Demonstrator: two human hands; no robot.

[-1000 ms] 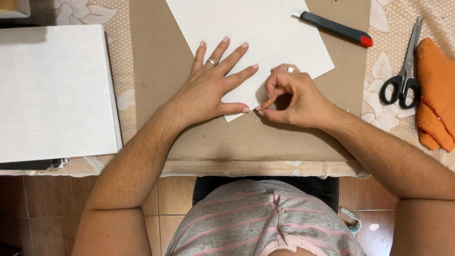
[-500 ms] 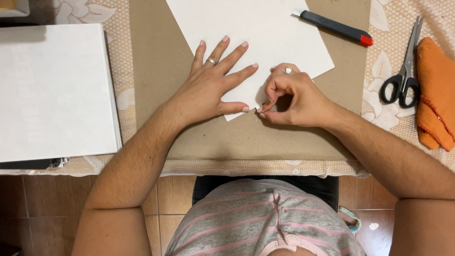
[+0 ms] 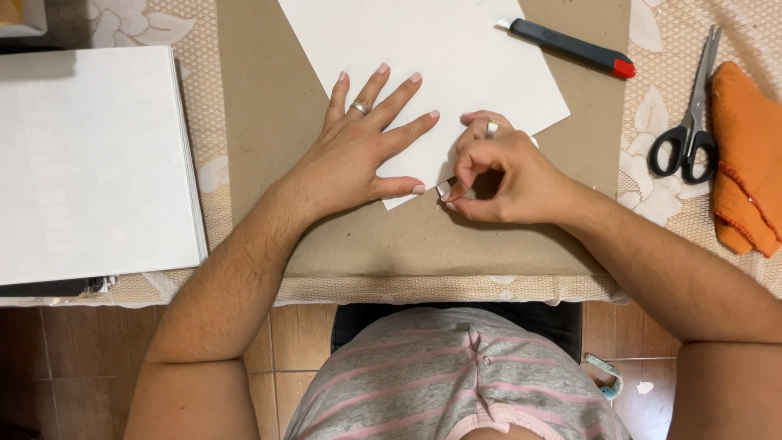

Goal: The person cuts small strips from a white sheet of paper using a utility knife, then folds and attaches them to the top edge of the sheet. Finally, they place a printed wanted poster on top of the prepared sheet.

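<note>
Corner-folding step: my left hand [image 3: 358, 159] lies flat, fingers spread, on the paper sheet [image 3: 423, 57]; my right hand [image 3: 505, 175] pinches its six-o'clock corner. Next, I judge, a firm crease.

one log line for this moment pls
left hand flat on white sheet | right hand pinching sheet's near corner | cardboard mat beneath

scissors [image 3: 687, 130] | orange cloth [image 3: 746, 159] | utility knife [image 3: 570, 46] | white board [image 3: 85, 163]
</note>
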